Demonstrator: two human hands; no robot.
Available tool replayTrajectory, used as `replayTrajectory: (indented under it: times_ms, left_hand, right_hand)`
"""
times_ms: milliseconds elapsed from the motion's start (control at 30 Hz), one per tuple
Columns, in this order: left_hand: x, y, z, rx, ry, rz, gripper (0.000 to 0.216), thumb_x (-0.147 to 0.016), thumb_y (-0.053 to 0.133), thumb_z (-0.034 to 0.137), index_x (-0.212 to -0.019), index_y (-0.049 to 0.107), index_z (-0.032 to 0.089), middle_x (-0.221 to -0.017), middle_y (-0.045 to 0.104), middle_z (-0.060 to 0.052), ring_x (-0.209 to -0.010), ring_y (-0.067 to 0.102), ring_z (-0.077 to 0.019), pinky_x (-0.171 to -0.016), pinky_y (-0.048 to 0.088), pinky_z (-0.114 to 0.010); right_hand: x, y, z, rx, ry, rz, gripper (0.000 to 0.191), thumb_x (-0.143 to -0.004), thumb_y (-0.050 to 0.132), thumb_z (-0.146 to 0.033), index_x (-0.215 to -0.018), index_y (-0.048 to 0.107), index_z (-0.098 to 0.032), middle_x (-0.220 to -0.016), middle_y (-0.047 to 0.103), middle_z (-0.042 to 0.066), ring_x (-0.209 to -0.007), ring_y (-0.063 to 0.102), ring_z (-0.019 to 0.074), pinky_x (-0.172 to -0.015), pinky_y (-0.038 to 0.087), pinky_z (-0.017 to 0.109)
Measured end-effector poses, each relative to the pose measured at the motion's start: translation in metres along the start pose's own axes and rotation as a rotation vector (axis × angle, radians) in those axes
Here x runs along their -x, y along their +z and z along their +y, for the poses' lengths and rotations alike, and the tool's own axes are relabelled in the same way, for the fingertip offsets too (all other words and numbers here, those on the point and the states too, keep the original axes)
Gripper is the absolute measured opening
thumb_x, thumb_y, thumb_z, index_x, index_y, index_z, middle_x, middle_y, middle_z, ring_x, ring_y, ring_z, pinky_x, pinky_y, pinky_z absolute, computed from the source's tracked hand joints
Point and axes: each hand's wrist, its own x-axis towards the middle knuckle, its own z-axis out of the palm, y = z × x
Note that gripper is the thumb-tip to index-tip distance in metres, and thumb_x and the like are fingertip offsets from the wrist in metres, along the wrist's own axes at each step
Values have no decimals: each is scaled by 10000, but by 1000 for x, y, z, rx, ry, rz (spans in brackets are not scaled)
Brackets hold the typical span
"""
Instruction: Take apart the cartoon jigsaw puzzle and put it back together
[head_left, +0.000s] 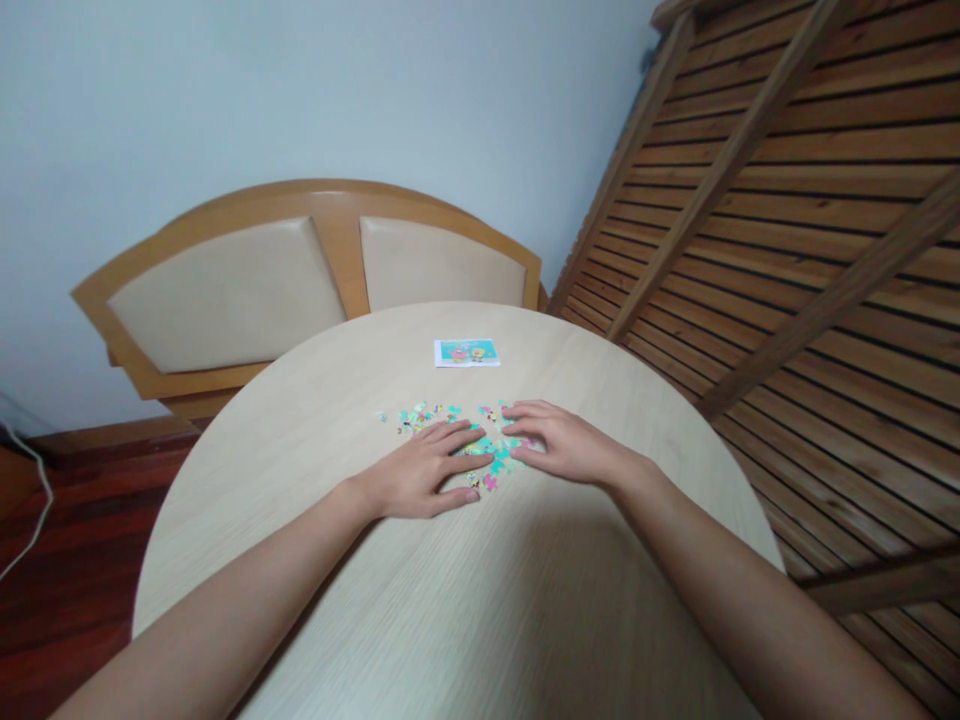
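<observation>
Several small colourful puzzle pieces [435, 414] lie scattered in a loose pile on the round light-wood table [465, 600]. My left hand [424, 473] lies flat on the table with fingers stretched out over the pile's left side. My right hand [559, 441] lies flat too, its fingertips touching the pile's right side. Both hands face each other with pieces between and under the fingers. A small printed picture card [466, 352] lies farther back on the table, apart from both hands.
A wooden headboard with two beige padded panels [300, 275] leans on the wall behind the table. A slatted wooden bed frame [795, 200] stands tilted at the right. Dark red wood floor and a white cable [34, 500] show at the left.
</observation>
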Motion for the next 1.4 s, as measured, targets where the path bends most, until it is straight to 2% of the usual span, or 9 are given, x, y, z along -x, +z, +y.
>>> replayTrajectory:
  times_ms: [100, 267, 500, 733, 867, 1000, 1200, 1300, 1400]
  left_hand:
    - [0, 2, -3, -37, -22, 16, 501, -1028, 486, 515, -1454, 553, 261, -1576, 451, -111, -1465, 390, -336, -1220, 283, -566]
    - [3, 7, -12, -87, -125, 51, 517, -1059, 408, 502, -1470, 518, 208, -1533, 504, -118, -1455, 399, -319, -1220, 290, -541]
    - [6, 12, -14, -64, -250, 15, 693, -1051, 341, 598, -1585, 303, 159, -1620, 374, -138, -1535, 250, -340, -1244, 224, -537]
    - [4, 7, -12, -84, -152, 67, 526, -1048, 422, 531, -1444, 512, 196, -1559, 460, -133, -1477, 352, -343, -1216, 274, -576]
    - [2, 3, -10, -73, -76, 98, 506, -1041, 453, 497, -1425, 547, 182, -1381, 575, -167, -1330, 498, -338, -1148, 381, -557]
    - [2, 4, -10, -62, -79, 72, 549, -1036, 465, 502, -1473, 494, 172, -1411, 583, -157, -1375, 464, -344, -1188, 325, -573]
    - [4, 7, -12, -33, -92, 0, 582, -1065, 378, 502, -1560, 369, 196, -1573, 462, -103, -1511, 321, -298, -1250, 239, -522]
    - [5, 7, -16, -58, -184, -14, 600, -1076, 312, 535, -1560, 384, 188, -1610, 403, -99, -1527, 290, -287, -1262, 206, -497]
    - [8, 9, -23, -89, -324, -39, 662, -1066, 255, 599, -1583, 353, 196, -1657, 287, -107, -1548, 209, -326, -1249, 200, -533]
  right_hand:
    - [-2, 0, 4, -30, -65, 47, 241, -968, 600, -349, -1069, 768, -210, -1253, 703, 115, -1232, 602, 274, -1072, 461, 447]
    - [-4, 1, 6, -37, -80, 44, 140, -944, 655, -283, -991, 753, -194, -1002, 747, 86, -1015, 657, 252, -952, 495, 416]
    - [-4, 0, 5, -36, -8, 41, 165, -929, 641, -225, -1048, 755, -211, -1025, 765, 73, -1005, 662, 244, -928, 496, 389]
    - [-4, 2, 8, 24, 91, 100, 154, -947, 613, -231, -958, 765, -207, -965, 765, 72, -970, 669, 239, -886, 511, 372]
    - [-5, 4, 9, 39, 72, 95, 184, -964, 589, -235, -960, 773, -221, -958, 767, 67, -973, 668, 240, -889, 514, 377]
    - [-5, 6, 9, 49, 58, 109, 182, -961, 599, -243, -1018, 769, -215, -1003, 761, 74, -1008, 665, 249, -917, 518, 395]
    - [-7, 12, 1, 4, -23, 122, 288, -987, 579, -300, -1226, 711, -208, -1198, 722, 108, -1152, 633, 260, -1019, 498, 436]
    - [-8, 17, -7, -11, -66, 35, 424, -983, 597, -413, -1360, 644, -225, -1413, 625, 127, -1335, 541, 295, -1137, 408, 509]
    - [-8, 21, -15, -6, -53, -48, 603, -943, 619, -551, -1457, 565, -241, -1560, 485, 126, -1472, 394, 330, -1205, 311, 550]
